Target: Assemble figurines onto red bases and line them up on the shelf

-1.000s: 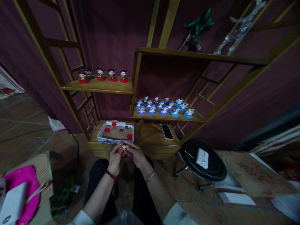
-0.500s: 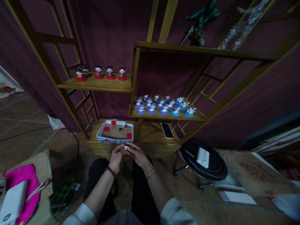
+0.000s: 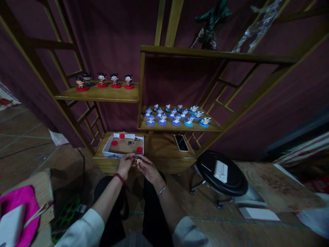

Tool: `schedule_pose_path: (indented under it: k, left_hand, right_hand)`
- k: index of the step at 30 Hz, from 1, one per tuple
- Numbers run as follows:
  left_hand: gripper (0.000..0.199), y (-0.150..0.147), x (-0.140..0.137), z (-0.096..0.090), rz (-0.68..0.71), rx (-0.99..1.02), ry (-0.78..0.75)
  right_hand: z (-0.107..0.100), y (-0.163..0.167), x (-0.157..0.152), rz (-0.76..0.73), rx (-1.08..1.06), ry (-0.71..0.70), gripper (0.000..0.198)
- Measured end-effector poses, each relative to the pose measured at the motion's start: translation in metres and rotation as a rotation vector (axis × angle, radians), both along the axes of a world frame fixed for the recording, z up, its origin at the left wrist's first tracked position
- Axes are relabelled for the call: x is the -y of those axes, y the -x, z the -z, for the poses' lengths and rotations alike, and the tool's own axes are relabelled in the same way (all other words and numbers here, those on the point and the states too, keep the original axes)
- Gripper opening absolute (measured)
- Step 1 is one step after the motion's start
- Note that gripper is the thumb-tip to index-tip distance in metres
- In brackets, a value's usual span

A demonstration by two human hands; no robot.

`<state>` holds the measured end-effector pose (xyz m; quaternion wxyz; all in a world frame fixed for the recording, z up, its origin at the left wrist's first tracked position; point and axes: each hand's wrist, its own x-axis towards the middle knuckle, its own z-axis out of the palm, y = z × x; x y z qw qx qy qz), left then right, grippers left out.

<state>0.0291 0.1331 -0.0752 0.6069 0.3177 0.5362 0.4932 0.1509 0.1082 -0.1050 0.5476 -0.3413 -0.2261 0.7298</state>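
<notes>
A small doll figurine [image 3: 138, 161] with dark hair is between my two hands, just in front of the box's near edge. My right hand [image 3: 148, 169] is closed on it from the right. From the left, the pinched fingers of my left hand [image 3: 125, 164] hold it too; exactly where they touch is too small to make out. Behind my hands, a shallow cardboard box [image 3: 110, 155] stands on the low shelf. Inside it lie several round red bases [image 3: 114, 143] and two small dark figurine parts [image 3: 131, 142].
Red-based figurines [image 3: 115, 81] stand on the upper left shelf [image 3: 102, 94]. Several purple and blue figurines [image 3: 162, 119] crowd the middle shelf. A phone [image 3: 181, 142] lies right of the box. A black round stool [image 3: 231, 181] carries a white object [image 3: 221, 171].
The view has shifted slightly, so the shelves sit further left. My fingers have moved a little around the figurine, which both hands still hold.
</notes>
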Motion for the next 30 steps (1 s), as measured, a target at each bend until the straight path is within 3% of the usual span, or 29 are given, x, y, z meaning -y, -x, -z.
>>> schedule_pose_path:
  k: [8,15,25,30]
  left_hand:
    - [0.010,-0.015,-0.040,0.010,-0.015,-0.215,-0.114]
    - [0.016,-0.029,-0.066,0.016,0.091,-0.552,-0.235]
    - [0.017,-0.035,-0.073,0.026,0.358,-1.149,-0.469]
    - [0.013,-0.042,-0.079,0.029,0.715,-1.530,-0.492]
  right_hand:
    - [-0.007,-0.011,0.003,0.036,-0.016,0.000,0.036]
    - [-0.007,-0.018,0.004,0.022,-0.054,-0.022,0.032]
    - [-0.007,-0.021,-0.003,0.004,-0.117,-0.003,0.023]
    - [-0.006,-0.018,-0.006,0.000,-0.154,-0.041,0.016]
